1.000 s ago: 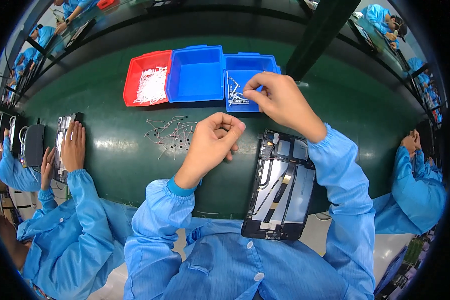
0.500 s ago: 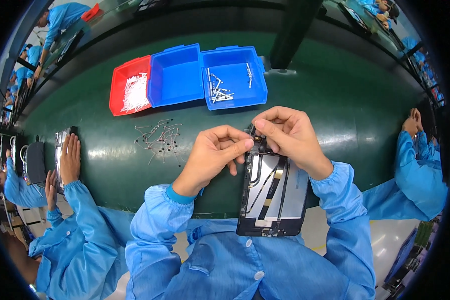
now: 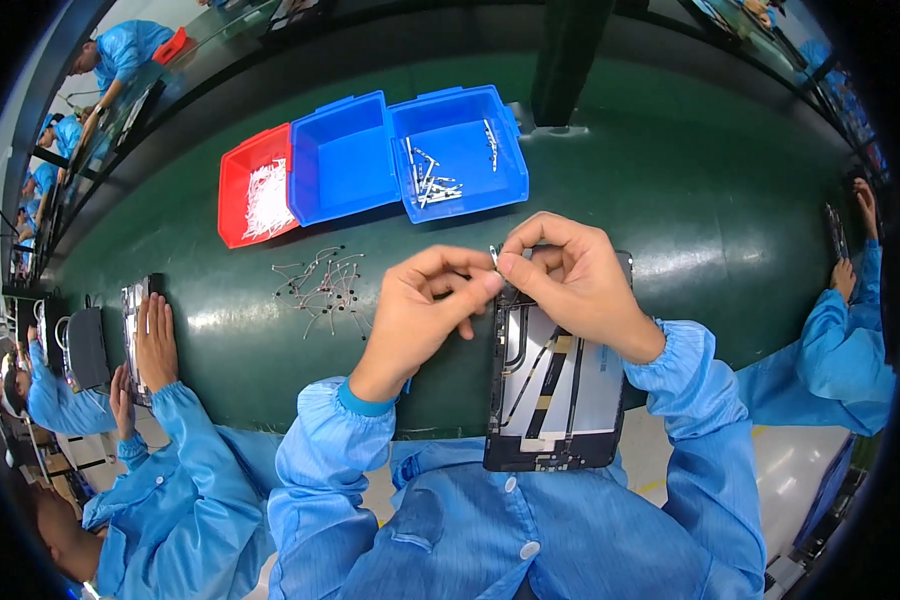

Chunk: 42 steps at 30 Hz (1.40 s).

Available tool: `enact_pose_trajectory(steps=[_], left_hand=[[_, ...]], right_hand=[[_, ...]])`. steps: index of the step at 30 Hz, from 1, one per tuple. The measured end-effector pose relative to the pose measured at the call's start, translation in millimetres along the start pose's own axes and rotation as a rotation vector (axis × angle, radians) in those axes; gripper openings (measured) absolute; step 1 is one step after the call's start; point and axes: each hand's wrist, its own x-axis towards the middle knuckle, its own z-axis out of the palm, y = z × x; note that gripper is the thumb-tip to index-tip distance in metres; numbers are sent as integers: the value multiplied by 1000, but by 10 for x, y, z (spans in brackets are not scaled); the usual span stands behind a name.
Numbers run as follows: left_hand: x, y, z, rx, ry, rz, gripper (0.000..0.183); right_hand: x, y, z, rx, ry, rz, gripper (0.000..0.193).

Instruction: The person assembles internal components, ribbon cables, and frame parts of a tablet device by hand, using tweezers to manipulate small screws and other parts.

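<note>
An opened tablet (image 3: 595,400) with a pale inner panel and dark ribbon cables lies in front of me, its lower end over the table's near edge. Above its far left corner, my left hand (image 3: 425,310) and my right hand (image 3: 575,290) meet fingertip to fingertip. Pinched between them is a small pale-and-dark strip (image 3: 495,255), mostly covered by the fingers. My right hand hides part of the tablet's far end.
Beyond my hands stand a red bin (image 3: 232,205) of white pieces, a blue bin (image 3: 337,165) and another blue bin (image 3: 480,195) holding thin strips. Thin wires (image 3: 322,285) lie tangled left of my hands. Co-workers sit on both sides; a co-worker's hand (image 3: 155,340) rests on a device.
My fingertips have come closer together, and a small strip now shows between them. The view has shifted slightly. The co-worker's hands at the right have moved apart.
</note>
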Motion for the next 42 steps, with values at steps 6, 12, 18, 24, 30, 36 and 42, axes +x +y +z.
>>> enact_pose_trajectory(steps=[6, 12, 18, 24, 30, 36, 42], left_hand=[[9, 55, -127, 19, -23, -39, 20], [-11, 131, -174, -58, -65, -163, 16], [52, 434, -627, 197, 458, 274, 13], [284, 563, -1675, 1327, 963, 666, 18], [-174, 495, -758, 1017, 470, 270, 29], [-667, 161, 53, 435, -294, -376, 73], [-366, 44, 376, 164, -258, -498, 47]], right_hand=[[-16, -139, -19, -339, -32, -78, 10], [8, -153, -2, -683, -65, -523, 9], [-123, -132, -139, -600, 81, -601, 13], [-362, 69, -312, 3, 253, -171, 7], [-810, 120, -357, 80, 337, -131, 7], [-898, 352, -225, 108, 322, -219, 7], [-922, 424, -273, 140, 397, -264, 6]])
